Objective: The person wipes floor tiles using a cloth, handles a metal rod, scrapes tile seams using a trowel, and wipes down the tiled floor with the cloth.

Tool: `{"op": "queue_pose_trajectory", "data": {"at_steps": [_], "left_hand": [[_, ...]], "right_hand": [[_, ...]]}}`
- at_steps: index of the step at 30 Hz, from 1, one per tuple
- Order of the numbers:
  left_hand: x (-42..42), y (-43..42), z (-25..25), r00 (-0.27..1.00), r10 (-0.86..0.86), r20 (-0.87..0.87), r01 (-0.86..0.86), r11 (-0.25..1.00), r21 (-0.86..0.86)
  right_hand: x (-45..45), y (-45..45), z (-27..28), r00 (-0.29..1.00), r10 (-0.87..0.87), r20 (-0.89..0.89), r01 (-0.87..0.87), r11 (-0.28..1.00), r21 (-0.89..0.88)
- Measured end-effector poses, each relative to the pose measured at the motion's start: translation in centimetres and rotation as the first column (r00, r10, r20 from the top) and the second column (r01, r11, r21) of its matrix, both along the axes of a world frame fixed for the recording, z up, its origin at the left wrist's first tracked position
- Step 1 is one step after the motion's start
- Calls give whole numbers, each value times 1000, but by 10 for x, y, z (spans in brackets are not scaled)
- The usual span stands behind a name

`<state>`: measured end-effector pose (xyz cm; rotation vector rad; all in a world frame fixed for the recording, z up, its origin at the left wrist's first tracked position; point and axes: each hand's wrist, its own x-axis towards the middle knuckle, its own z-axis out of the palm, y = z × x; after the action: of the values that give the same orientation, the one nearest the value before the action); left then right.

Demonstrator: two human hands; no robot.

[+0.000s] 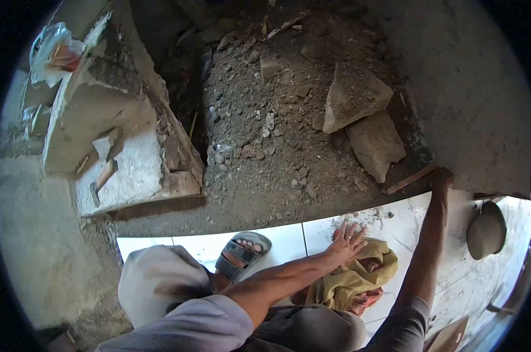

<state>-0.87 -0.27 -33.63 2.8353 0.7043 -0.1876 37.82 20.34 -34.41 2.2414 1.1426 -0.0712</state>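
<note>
My left hand is open, its fingers spread flat with a ring on one of them. It reaches over white tiles at the edge of a crumpled yellow-olive cloth or sack. At the right, my right hand is closed around one end of a narrow reddish-brown bar, which looks wooden. The bar lies at the edge of the rubble, its other end pointing left, just below a broken stone slab. Its gripped end is hidden by my fingers.
Grey soil and rubble fill the middle, with a larger broken slab on top. A concrete block at the left carries a small wood-handled tool and a plastic bag. A grey bowl sits right, near my sandalled foot's tiled floor.
</note>
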Motion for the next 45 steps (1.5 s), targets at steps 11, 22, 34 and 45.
{"op": "queue_pose_trajectory", "data": {"at_steps": [11, 22, 34, 45], "left_hand": [[2, -4, -1, 996, -80, -35, 80, 997, 3], [5, 2, 1, 984, -112, -136, 106, 993, -54], [19, 29, 38, 935, -256, -246, 192, 947, -257], [22, 56, 205, 999, -34, -18, -23, -161, -987]], "right_hand": [[-5, 0, 30, 992, 48, -118, -58, 995, -81], [55, -51, 169, 578, 811, -95, -804, 585, 107], [-184, -319, 228, 275, 340, -900, 874, 302, 381], [-323, -379, 178, 148, 448, -881, 938, 219, 269]]}}
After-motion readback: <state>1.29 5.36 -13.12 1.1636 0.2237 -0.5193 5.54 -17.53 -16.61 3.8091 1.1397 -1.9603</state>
